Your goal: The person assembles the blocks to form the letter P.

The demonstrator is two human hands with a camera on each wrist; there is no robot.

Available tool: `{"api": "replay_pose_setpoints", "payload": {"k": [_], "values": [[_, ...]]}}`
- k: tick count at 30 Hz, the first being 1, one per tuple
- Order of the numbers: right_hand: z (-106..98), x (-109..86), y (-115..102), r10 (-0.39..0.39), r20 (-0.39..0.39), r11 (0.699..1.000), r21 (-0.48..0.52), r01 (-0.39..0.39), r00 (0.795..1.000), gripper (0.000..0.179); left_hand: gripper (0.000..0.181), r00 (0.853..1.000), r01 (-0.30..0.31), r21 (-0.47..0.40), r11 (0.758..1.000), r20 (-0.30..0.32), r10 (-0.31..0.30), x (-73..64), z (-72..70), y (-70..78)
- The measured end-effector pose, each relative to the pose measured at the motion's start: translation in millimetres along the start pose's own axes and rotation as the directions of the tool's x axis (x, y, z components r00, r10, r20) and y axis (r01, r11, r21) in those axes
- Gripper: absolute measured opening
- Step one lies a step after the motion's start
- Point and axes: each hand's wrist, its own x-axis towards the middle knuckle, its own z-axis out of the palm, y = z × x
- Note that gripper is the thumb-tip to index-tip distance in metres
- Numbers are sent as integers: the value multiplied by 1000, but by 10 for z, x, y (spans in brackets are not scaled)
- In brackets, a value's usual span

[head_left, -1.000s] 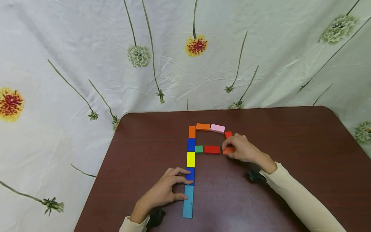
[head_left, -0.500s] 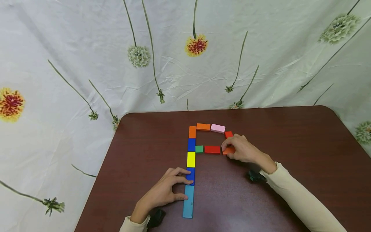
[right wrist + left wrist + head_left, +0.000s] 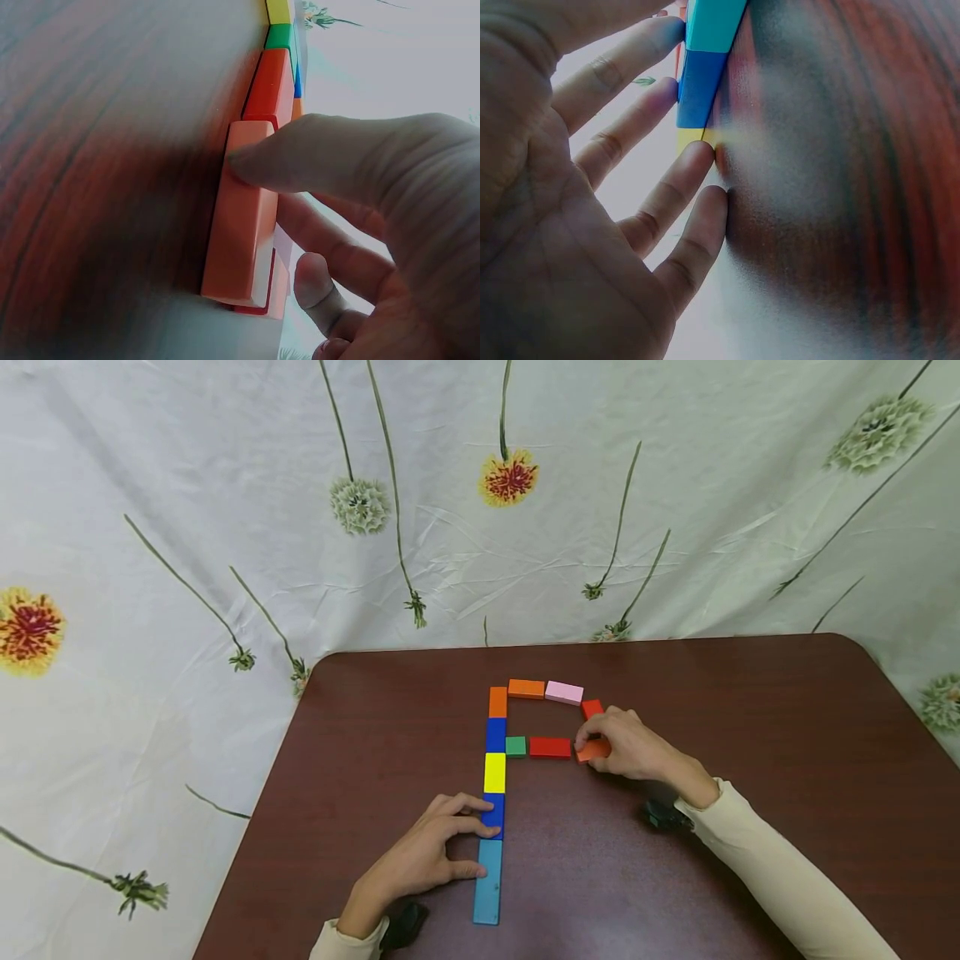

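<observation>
My right hand [image 3: 633,747] pinches an orange block [image 3: 592,750] between thumb and fingers, at the right end of a row with a red block [image 3: 550,747] and a small green block [image 3: 515,745]. In the right wrist view the thumb presses the near face of that orange block [image 3: 238,225]. My left hand [image 3: 420,852] lies with fingers spread against a straight column of blocks. Its fingertips touch the lower blue block [image 3: 493,818], and its thumb is at the long light-blue block [image 3: 487,885]. Higher in the column come a yellow block [image 3: 494,772], another blue block and an orange one.
An orange block [image 3: 527,688] and a pink block [image 3: 564,692] run along the top of the loop. Another red block [image 3: 592,708] slants down behind my right fingers, partly hidden. All lie on a dark brown table [image 3: 360,735], with a flowered cloth [image 3: 450,527] behind it.
The orange block under my right hand has turned slightly, and the fingers have shifted a little with it. My left hand stays in place against the column.
</observation>
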Motion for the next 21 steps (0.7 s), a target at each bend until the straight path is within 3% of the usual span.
{"api": "replay_pose_setpoints", "payload": {"k": [10,21], "values": [[3,-6,-5,-9,12,1000,13,9,1000,23,42,1000,1,-16,1000,-2,-1,-6,-4,-18],[-85,-37,6,-25,-29,999,30,26,999,24,44,1000,10,4,1000,9,-10,10,-32,0]]}}
